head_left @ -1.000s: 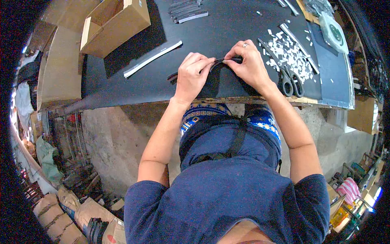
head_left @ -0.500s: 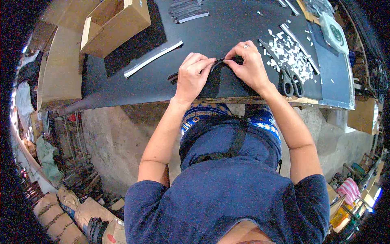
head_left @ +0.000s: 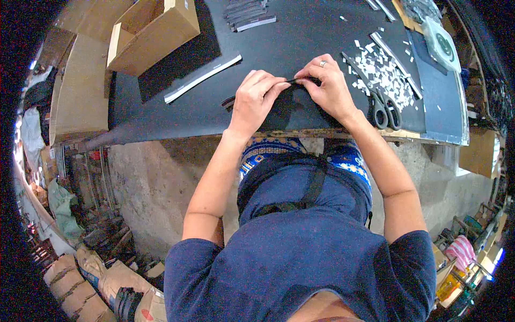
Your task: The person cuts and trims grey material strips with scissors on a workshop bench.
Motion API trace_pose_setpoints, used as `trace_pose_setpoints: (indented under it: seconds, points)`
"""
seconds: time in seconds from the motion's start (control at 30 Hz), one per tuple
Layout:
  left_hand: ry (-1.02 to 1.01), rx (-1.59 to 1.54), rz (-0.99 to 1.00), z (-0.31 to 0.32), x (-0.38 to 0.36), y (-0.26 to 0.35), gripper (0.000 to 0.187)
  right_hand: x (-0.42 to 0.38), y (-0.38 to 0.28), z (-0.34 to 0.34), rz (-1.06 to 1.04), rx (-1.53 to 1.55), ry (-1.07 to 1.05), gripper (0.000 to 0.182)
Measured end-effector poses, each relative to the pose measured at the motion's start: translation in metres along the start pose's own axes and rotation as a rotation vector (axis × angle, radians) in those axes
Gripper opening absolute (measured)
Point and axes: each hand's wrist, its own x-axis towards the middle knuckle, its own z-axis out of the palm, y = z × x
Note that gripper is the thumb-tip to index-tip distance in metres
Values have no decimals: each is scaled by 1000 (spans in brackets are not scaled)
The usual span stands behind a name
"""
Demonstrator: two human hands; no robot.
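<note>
Near the bench's (head_left: 161,115) far left corner an open cardboard box (head_left: 153,29) is sitting, and a white-edged strip (head_left: 203,77) is lying just inward of it, both unmoved. Close to the front edge, the left hand (head_left: 255,102) is pinching one end of a thin black strip (head_left: 294,81), fingers closed on it. The right hand (head_left: 327,86) is gripping the other end; half a second ago the strip was bowing downward between the hands, and now it is being held straighter and flatter. Toward the right edge, scissors (head_left: 383,104) are lying beside scattered white paper scraps (head_left: 383,70), unchanged.
</note>
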Motion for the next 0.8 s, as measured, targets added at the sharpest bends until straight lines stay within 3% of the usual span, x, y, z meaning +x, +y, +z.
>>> trace_pose_setpoints:
  seconds: [0.17, 0.5, 0.8]
  points:
    - [-56, 95, 20, -2, 1, 11, 26, 0, 2, 0, -22, 3, -6, 10]
    - [-10, 128, 102, 6, -2, -1, 23, 2, 2, -5, -30, 37, -27, 12]
    - [-107, 141, 168, -4, 3, -3, 24, 7, 11, -8, -119, 48, -74, 13]
